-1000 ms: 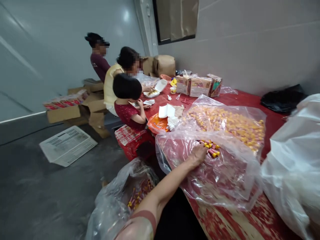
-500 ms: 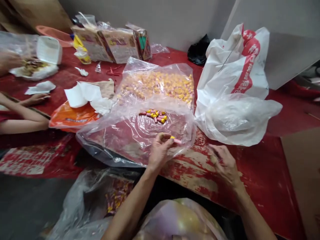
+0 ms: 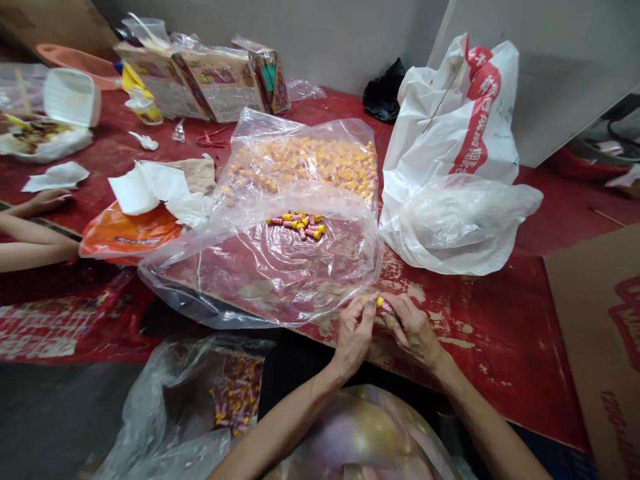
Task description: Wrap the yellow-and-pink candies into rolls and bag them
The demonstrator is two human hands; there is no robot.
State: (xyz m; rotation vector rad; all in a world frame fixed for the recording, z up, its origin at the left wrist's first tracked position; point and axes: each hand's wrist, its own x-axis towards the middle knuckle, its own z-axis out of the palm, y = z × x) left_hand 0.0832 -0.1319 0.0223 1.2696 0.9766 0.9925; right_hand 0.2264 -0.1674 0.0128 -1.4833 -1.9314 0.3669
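My left hand (image 3: pixel 354 333) and my right hand (image 3: pixel 411 327) meet at the near edge of the red table (image 3: pixel 500 327). Together they pinch a small pink and yellow capped tube (image 3: pixel 383 305) between the fingertips. Just beyond the hands lies a clear plastic sheet (image 3: pixel 270 273) with a small pile of the same tubes (image 3: pixel 299 225) on it. Behind that sits a clear bag full of yellow and pink pieces (image 3: pixel 305 160). Another clear bag with tubes (image 3: pixel 235 400) hangs below the table edge at my left.
A white plastic bag with red print (image 3: pixel 460 153) stands to the right. Printed boxes (image 3: pixel 210 80) and a foam food container (image 3: pixel 55 113) sit at the back. An orange bag with tissue (image 3: pixel 135 227) and another person's arms (image 3: pixel 30 233) are at left. Cardboard (image 3: pixel 600 333) lies at right.
The view swung from the people at the left down to the table. My left hand drew back from the pile with one tube, and my right hand came in to grip it too.
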